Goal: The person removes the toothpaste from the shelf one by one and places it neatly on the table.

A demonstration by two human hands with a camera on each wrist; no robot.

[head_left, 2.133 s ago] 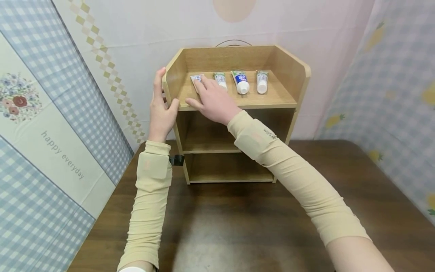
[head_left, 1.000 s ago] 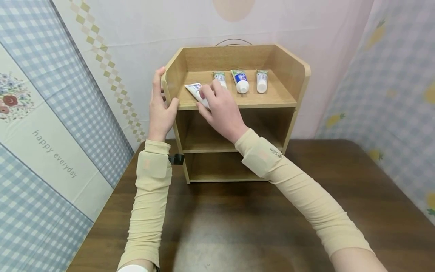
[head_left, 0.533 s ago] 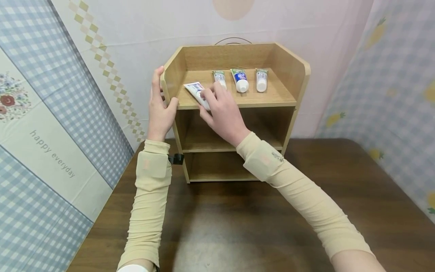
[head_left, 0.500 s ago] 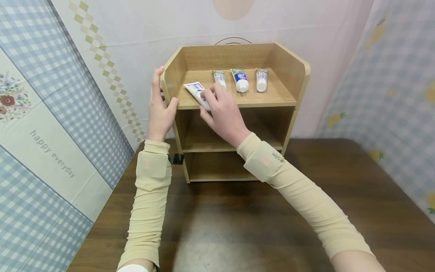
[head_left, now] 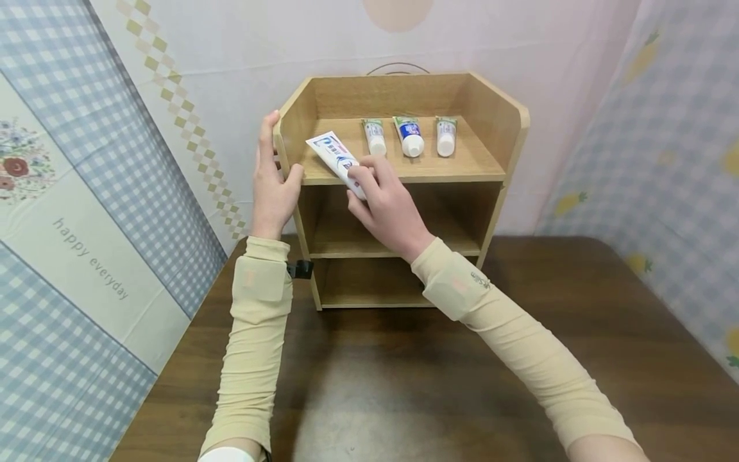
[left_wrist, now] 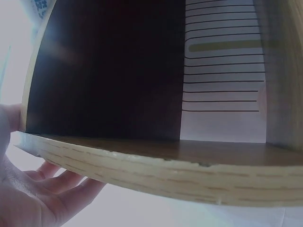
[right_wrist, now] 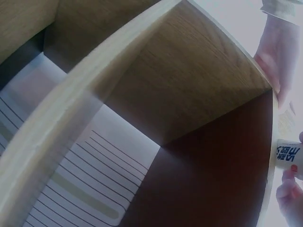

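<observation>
My right hand (head_left: 389, 205) pinches a white toothpaste tube (head_left: 335, 157) by its lower end, between thumb and fingers. The tube slants over the front edge of the top shelf, printed side up, its flat end toward the upper left; its cap end is hidden by the fingers. In the right wrist view only part of the tube (right_wrist: 289, 155) shows at the right edge. My left hand (head_left: 274, 196) grips the left side panel of the wooden shelf unit (head_left: 392, 99), thumb at the front edge. The left wrist view shows its fingers (left_wrist: 71, 187) around the board.
Three more toothpaste tubes lie in a row on the top shelf: a white one (head_left: 374, 136), a blue-and-white one (head_left: 409, 136) and another white one (head_left: 446, 136). The unit stands on a dark wooden table (head_left: 369, 385). Patterned cloths (head_left: 635, 160) hang behind and beside it.
My right hand has taken the leftmost toothpaste tube from its place on the top shelf and drawn it forward and slightly right, lifting it. The left hand has stayed on the side panel.
</observation>
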